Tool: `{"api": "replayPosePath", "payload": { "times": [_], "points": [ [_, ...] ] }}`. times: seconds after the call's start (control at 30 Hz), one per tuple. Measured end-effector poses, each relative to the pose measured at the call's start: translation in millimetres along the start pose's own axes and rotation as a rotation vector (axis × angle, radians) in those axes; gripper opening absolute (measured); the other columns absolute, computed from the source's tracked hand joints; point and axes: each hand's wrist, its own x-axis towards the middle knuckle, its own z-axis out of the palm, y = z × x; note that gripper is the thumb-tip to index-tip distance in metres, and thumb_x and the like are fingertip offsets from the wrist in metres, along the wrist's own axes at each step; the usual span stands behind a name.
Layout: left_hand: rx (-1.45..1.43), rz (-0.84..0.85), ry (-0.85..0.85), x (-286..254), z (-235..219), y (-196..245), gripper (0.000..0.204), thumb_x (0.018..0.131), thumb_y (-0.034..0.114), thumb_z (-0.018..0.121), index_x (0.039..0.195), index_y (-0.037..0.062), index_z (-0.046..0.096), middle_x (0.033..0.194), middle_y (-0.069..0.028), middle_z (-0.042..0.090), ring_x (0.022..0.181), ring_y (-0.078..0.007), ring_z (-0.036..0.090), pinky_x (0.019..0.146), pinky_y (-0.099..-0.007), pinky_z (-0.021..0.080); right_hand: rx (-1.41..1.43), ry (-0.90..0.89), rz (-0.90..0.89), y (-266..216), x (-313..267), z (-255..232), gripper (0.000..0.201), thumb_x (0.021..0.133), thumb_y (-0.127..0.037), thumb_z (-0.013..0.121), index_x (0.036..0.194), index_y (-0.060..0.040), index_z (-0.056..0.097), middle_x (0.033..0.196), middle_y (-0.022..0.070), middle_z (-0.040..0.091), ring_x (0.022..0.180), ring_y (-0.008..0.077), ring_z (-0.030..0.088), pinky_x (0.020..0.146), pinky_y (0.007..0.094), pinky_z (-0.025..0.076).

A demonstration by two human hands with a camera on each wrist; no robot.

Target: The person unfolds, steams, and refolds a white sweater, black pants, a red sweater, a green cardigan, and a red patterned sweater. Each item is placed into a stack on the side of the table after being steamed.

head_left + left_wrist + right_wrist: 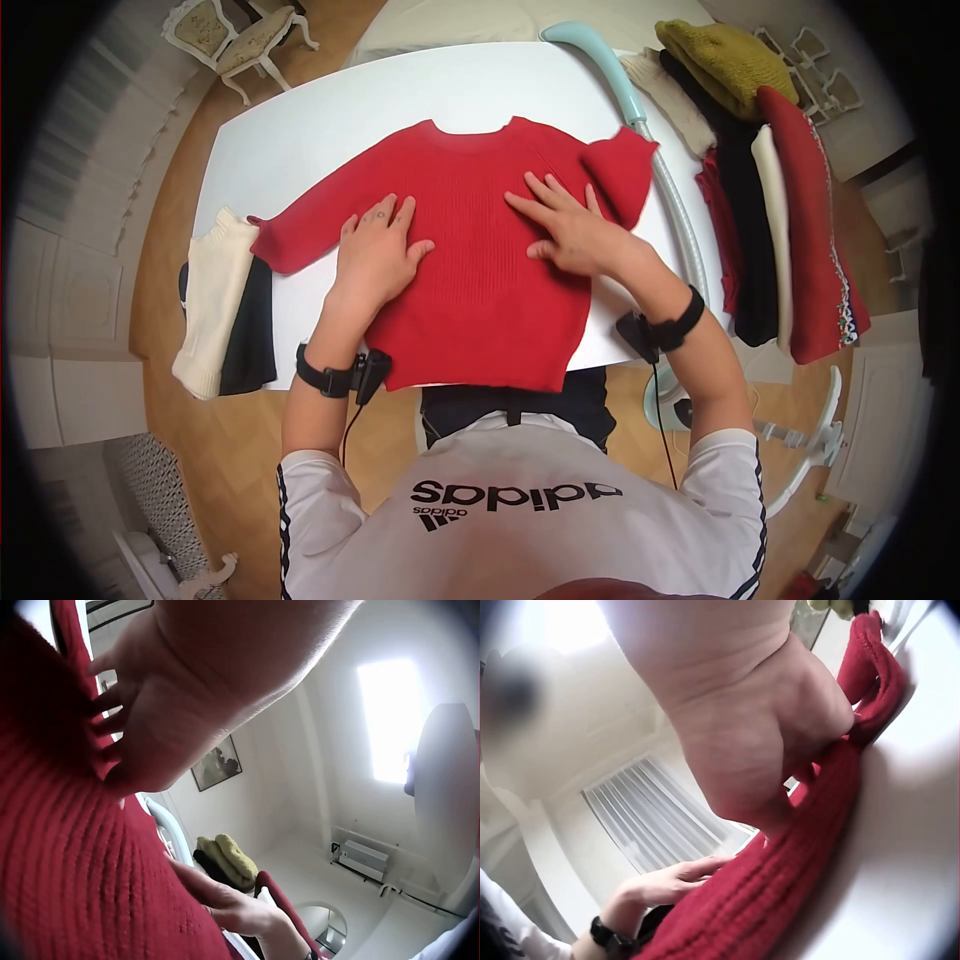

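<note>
A red knitted sweater [470, 300] lies spread on the white board [300, 130], its neckline at the far side and its hem at the near edge. The sleeve on the left stretches out to the side; the one on the right is bent, its end raised near a hose. My left hand [377, 258] rests on the sweater's left part with fingers spread. On the right part, below the shoulder, my right hand [580, 235] lies with its fingers spread too. In both wrist views the fingertips touch the red knit.
A cream garment [215, 300] and a dark one [250, 330] hang over the board's left end. At the right are a pale green steamer handle [600, 70] with its hose [680, 220], hanging clothes [765, 230] and a folded olive knit [725, 65]. A chair [245, 45] stands behind.
</note>
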Motion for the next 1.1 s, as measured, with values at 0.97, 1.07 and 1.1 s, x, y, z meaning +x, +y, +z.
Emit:
{"api": "replayPosePath", "payload": {
  "times": [0.97, 1.07, 1.1],
  "points": [
    [-0.21, 0.027, 0.029, 125.9, 36.4, 16.5, 0.074, 0.101, 0.066, 0.044, 0.162, 0.0237, 0.037, 0.17, -0.0154, 0.024, 0.159, -0.0331, 0.016, 0.127, -0.0575, 0.007, 0.097, 0.825, 0.364, 133.9, 32.8, -111.6, 0.049, 0.086, -0.026, 0.074, 0.125, 0.0018, 0.061, 0.1, 0.0248, 0.073, 0.095, 0.0391, 0.072, 0.084, 0.0473, 0.056],
    [-0.21, 0.036, 0.07, 127.9, 43.1, 14.9, 0.074, 0.1, 0.065, 0.047, 0.161, 0.0239, 0.038, 0.168, -0.0161, 0.028, 0.158, -0.0343, 0.019, 0.125, -0.061, 0.011, 0.242, 0.747, 0.284, 85.8, -17.4, -92.1, 0.049, 0.085, -0.023, 0.078, 0.125, 0.0016, 0.062, 0.09, 0.0182, 0.072, 0.083, 0.0251, 0.072, 0.079, 0.0389, 0.056],
    [-0.215, 0.041, 0.073, 128.2, 43.4, 14.4, 0.074, 0.1, 0.065, 0.047, 0.161, 0.0239, 0.038, 0.168, -0.0161, 0.028, 0.158, -0.0343, 0.019, 0.125, -0.061, 0.011, 0.285, 0.718, 0.252, 75.7, -27.6, -77.4, 0.048, 0.087, -0.024, 0.077, 0.126, -0.0002, 0.063, 0.085, 0.0119, 0.069, 0.072, 0.0181, 0.067, 0.066, 0.0337, 0.053]
  ]
}}
